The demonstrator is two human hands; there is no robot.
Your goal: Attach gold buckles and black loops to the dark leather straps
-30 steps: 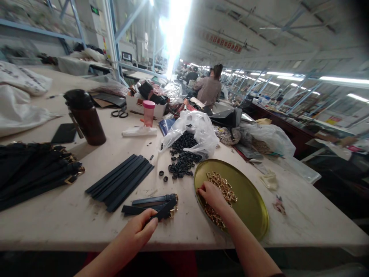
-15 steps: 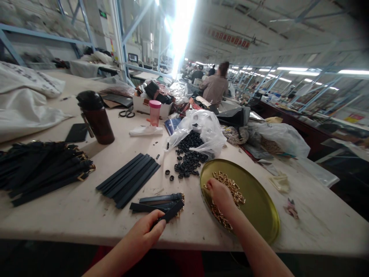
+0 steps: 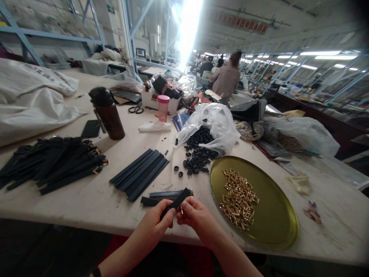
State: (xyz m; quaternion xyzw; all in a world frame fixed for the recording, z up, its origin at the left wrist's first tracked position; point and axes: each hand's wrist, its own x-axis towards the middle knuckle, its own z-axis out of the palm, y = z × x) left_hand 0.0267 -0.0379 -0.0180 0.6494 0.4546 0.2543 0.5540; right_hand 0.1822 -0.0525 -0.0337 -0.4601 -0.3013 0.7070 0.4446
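Holding dark strap (image 3: 181,199) in left hand (image 3: 157,219), clamping it between thumb and bent fingers, angling its far end away and to the right. Pinching small gold piece (image 3: 182,209) in right hand (image 3: 199,217), closing thumb and fingertips on it right beside strap; can't tell contact between the two. Working with both hands close together over near edge of pale table (image 3: 95,209). Can see several buckled straps (image 3: 164,194) just beyond hands, partly covered by held one. Further left, showing fanned stack of plain strips (image 3: 140,175), then big pile of buckle-ended straps (image 3: 63,159). At right, showing round olive-gold tray (image 3: 276,207) with heap of gold fittings (image 3: 239,200) on its left part. Further back, noting small black loops (image 3: 198,157) spilling from plastic bag (image 3: 223,115). Also logging dark bottle (image 3: 111,119) beside black phone (image 3: 90,129), plus pink cup (image 3: 163,109) near scissors (image 3: 136,109).
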